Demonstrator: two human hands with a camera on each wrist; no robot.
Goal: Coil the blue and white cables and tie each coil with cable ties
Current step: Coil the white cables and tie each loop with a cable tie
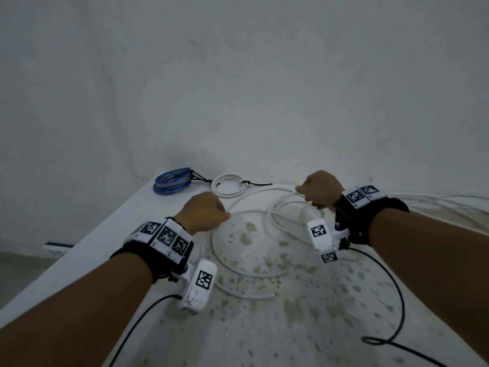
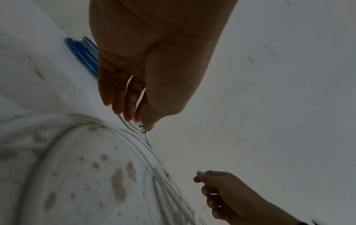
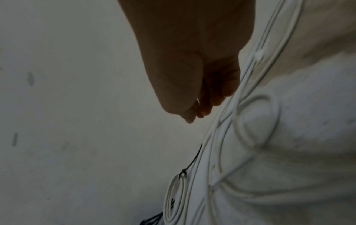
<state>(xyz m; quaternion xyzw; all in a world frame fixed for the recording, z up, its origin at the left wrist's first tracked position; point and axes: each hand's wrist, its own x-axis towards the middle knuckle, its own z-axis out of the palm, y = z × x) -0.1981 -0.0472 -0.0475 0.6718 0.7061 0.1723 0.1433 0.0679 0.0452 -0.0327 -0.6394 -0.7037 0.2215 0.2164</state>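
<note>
Right hand [image 1: 318, 189] is curled round a strand of the loose white cable [image 1: 272, 221]; the head view shows cable running into the fist from the left, and the right wrist view shows fingers folded over w/ a sliver of white between them. Left hand [image 1: 202, 211] sits knuckles-up over the near arc of the same cable; the left wrist view shows its fingers [image 2: 128, 105] reaching down w/ straightish tips, and whether they hold anything I can't tell.

Rest of the white cable sprawls in wide loops across the stained table [image 1: 304, 327], more strands trailing off right. At the far edge, a blue coil [image 1: 172, 184] and a small white coil [image 1: 228, 187] lie tied w/ black cable ties [image 1: 256, 184].

Judgement: step in hand is gathering the loose white cable into loops. To do it well: feed w/ the right, stack each turn in the left at the same size as the done coil, let twist run out instead of forcing it, and keep clear of the black sensor lead [image 1: 391, 300] on the table.
</note>
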